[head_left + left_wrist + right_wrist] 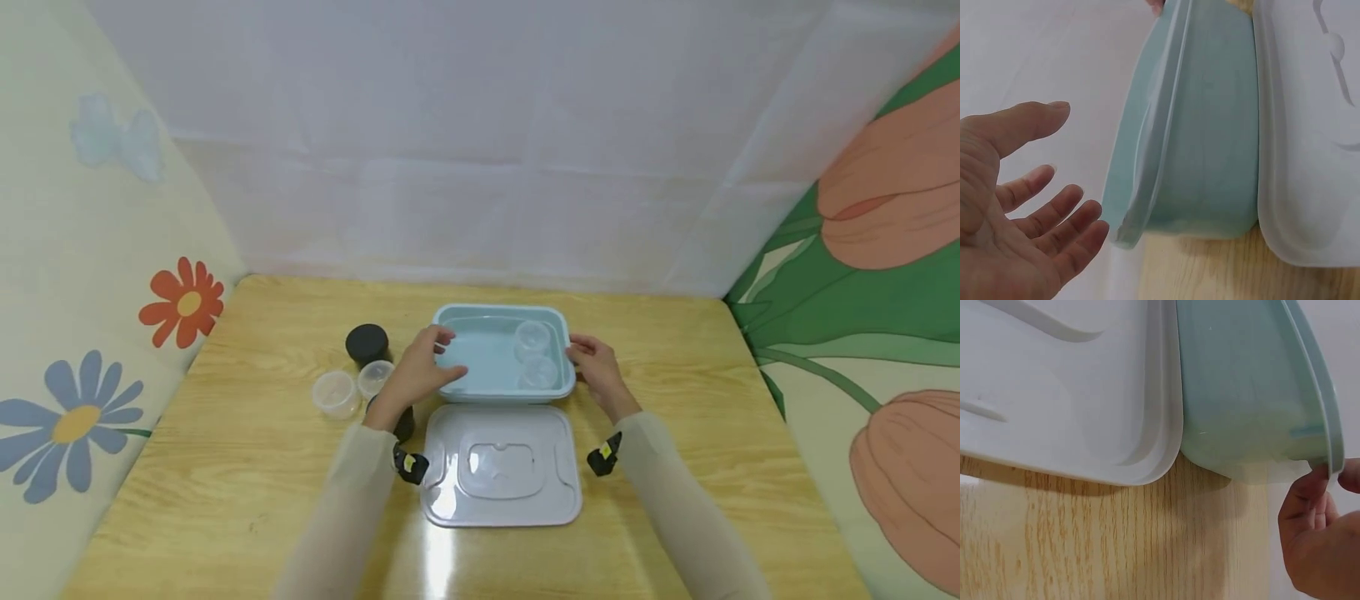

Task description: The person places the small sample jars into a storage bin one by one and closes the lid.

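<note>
A light-blue plastic box (480, 358) stands on the table with two small clear cups (532, 337) inside, toward its right end. My right hand (596, 367) pinches the box's right rim, thumb over the edge and curled fingers beneath it, seen up close in the right wrist view. At the opposite end my left hand (420, 371) is spread, with its thumb over the box opening and nothing in its grasp. The left wrist view shows its fingertips right by the rim. A pale lid (501, 465) lies flat against the near side of the box.
Left of the box is a group of small containers: a black-topped jar (367, 343), two clear cups (336, 394), and another dark jar (403, 423) partly hidden by my left wrist. A white cloth (450, 167) hangs behind the wooden table (675, 375); flower-print sheets flank it.
</note>
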{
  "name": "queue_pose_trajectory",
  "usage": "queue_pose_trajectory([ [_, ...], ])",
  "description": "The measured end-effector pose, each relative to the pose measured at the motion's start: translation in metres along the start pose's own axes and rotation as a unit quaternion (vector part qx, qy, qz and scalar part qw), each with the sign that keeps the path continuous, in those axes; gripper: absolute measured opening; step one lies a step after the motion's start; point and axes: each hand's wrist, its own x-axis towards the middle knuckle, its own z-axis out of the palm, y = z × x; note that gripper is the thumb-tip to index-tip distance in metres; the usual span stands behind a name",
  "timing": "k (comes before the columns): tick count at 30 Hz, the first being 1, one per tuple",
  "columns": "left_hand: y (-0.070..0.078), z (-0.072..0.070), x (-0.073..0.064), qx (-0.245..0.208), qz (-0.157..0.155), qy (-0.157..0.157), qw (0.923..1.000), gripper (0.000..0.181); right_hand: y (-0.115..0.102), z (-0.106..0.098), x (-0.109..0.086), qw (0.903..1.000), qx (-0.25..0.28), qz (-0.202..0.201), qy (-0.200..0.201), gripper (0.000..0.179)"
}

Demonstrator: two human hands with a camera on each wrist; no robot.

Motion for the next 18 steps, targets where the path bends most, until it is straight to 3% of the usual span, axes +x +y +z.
queue_pose_trajectory([
  [9,0.002,-0.021,-0.022,-0.002,-0.024,0.042,0.9988,0.057,-0.001,0.002,0.000,0.9999,0.006,-0.009,-0.006,0.042],
  [18,-0.013,-0.042,-0.060,-0.012,-0.042,0.080,0.9958,0.057,-0.002,0.000,-0.002,1.0000,0.000,-0.004,-0.008,0.042],
])
